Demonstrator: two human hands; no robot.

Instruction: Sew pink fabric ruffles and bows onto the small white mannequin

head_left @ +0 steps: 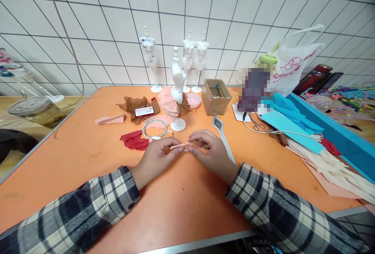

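Over the middle of the orange table, my left hand (159,157) and my right hand (213,151) pinch a small strip of pink crepe paper (179,145) between thumbs and fingers. Something small and dark shows under the right fingers; I cannot make out what it is. Just beyond stands a white mini mannequin (177,76) on a round base, wearing a ruffled skirt (168,103) of pink and brown crepe paper. A roll of tape (143,128) lies flat near my left hand. Red crepe paper (133,140) lies beside it.
Three more mannequins (148,50) line the tiled wall. A small box (144,111) rests on brown crepe paper (131,103). An open cardboard box (216,103), a pink bowl (193,101), scissors (258,125), a cable and blue paper sheets (293,129) lie to the right.
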